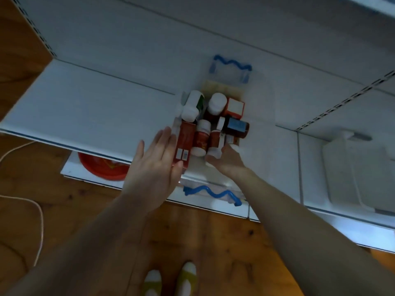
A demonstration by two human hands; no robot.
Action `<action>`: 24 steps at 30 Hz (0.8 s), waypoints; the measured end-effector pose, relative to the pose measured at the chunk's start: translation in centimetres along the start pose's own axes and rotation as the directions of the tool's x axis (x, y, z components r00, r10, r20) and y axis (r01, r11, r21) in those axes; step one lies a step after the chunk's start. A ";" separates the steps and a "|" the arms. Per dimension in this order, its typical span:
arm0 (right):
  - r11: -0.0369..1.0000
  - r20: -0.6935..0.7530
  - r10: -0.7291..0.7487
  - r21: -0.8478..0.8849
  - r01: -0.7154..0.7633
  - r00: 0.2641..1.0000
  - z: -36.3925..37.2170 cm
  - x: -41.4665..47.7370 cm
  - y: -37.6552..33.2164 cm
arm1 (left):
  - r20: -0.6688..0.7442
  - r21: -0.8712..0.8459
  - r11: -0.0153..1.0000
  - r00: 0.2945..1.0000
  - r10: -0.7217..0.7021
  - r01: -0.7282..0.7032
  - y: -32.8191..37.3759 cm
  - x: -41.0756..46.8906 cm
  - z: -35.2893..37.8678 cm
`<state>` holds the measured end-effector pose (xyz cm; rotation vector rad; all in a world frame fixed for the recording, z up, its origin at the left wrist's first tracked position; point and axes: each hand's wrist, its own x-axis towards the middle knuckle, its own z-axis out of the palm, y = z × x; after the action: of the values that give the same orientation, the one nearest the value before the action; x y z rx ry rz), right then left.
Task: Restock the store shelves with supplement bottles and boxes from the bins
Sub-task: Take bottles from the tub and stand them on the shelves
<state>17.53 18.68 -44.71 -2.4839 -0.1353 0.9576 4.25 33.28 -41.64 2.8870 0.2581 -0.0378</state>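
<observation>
A clear plastic bin [259,116] with blue wavy handles sits on the white shelf [89,112]. It holds several supplement bottles and boxes: a red box [184,142], a red bottle with a white cap [201,138], a white bottle [191,105], a brown bottle with a blue label [236,127] and an orange-and-white box [234,106]. My left hand [156,167] is open, its fingers flat against the red box at the bin's near left. My right hand [226,159] reaches into the bin's near end, fingers around a small white-capped bottle [214,144].
A second clear container [350,167] stands on the shelf to the right. On the lower shelf a red round object [100,167] shows. Below lies a wooden floor [213,242] with a white cable [40,221] at the left and my feet at the bottom.
</observation>
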 end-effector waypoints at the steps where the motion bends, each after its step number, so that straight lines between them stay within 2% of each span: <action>1: 1.000 0.015 0.003 0.019 -0.003 1.000 0.2 0.5 0.0 | -0.014 -0.011 1.000 1.000 0.013 -0.013 0.0 -0.1 0.2; 8: 1.000 0.077 0.017 -0.021 -0.015 0.997 0.6 2.1 -0.1 | -0.042 -0.047 0.999 0.999 0.015 -0.017 -0.2 0.0 0.6; 17: 0.999 -0.042 0.043 0.004 -0.042 0.998 1.1 2.7 0.6 | -0.067 -0.048 0.998 0.997 0.023 -0.027 -0.3 0.0 0.6; 21: 0.996 -0.099 0.068 0.057 -0.063 0.993 0.3 1.8 0.5 | -0.050 -0.024 0.999 0.998 0.039 -0.040 -0.3 0.0 0.6; 24: 0.990 -0.145 0.090 0.124 -0.073 0.985 -0.4 0.5 0.4 | -0.029 -0.019 1.000 1.000 -0.003 0.002 0.2 0.1 0.0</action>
<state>18.18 18.32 -44.95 -2.4569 0.0710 0.7826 4.39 33.12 -41.63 2.8700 0.2659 0.0064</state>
